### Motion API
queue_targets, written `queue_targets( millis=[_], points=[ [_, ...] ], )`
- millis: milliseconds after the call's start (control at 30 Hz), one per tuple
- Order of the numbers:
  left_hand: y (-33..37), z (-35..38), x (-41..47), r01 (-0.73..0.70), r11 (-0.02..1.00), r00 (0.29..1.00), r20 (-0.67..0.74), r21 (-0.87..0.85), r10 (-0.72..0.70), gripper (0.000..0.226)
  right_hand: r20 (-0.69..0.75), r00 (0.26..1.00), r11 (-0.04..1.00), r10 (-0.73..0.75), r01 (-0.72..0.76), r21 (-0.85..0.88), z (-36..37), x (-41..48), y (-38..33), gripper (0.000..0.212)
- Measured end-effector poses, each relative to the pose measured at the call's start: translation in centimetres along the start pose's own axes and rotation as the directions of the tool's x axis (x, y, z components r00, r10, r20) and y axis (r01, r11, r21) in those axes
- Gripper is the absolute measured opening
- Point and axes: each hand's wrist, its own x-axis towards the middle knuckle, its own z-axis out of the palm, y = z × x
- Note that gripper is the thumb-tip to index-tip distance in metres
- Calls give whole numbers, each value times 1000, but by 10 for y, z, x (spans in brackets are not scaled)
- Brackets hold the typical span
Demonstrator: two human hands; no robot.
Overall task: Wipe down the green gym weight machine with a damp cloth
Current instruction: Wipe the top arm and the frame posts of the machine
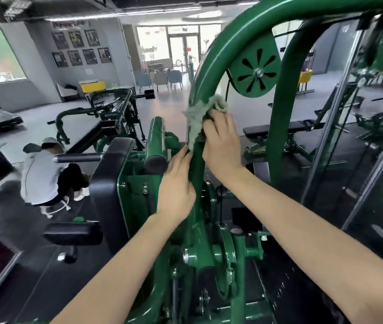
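Note:
The green weight machine [230, 40] fills the middle of the head view, its thick curved tube arching up and to the right. A grey-green cloth [197, 115] is draped around that tube at mid height. My right hand [222, 141] grips the cloth against the right side of the tube, fingers curled over it. My left hand [177, 181] lies lower on the left side of the same tube, fingers extended along it, fingertips touching the cloth's hanging end. A green slotted pulley disc [254, 71] hangs behind the tube.
A short green bar with a black end cap [156, 141] stands just left of my hands. A black pad [109, 181] and a roller pad [73, 233] sit lower left. A person in a grey top [43, 174] crouches at the left. A black bench [279, 129] stands at the right.

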Motion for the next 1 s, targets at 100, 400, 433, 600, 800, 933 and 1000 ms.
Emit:
queue_targets(
  millis=[100,400,433,600,800,933,1000],
  points=[
    [-12,1,-10,-82,994,995,66,69,77,79,143,989,999,32,-33,8,6,-65,-11,36],
    [-29,26,-48,-24,994,999,29,104,21,44,409,903,987,129,-159,39,-3,-116,-17,38],
    [-30,30,-50,10,996,1000,26,89,-12,43,371,917,985,148,-172,32,-5,-103,-15,35],
    [-34,37,-59,41,997,999,-10,67,-40,37,203,959,974,196,-215,72,-6,-69,-21,26],
    [-37,42,-60,146,971,983,87,187,-165,24,351,906,965,237,-261,23,18,-154,-34,44],
    [-33,48,-60,134,884,918,280,448,-281,15,618,751,960,232,-279,-21,17,-209,-46,52],
    [-31,48,-60,112,866,908,304,487,-289,13,666,704,955,247,-293,-45,17,-215,-51,50]
  ],
)
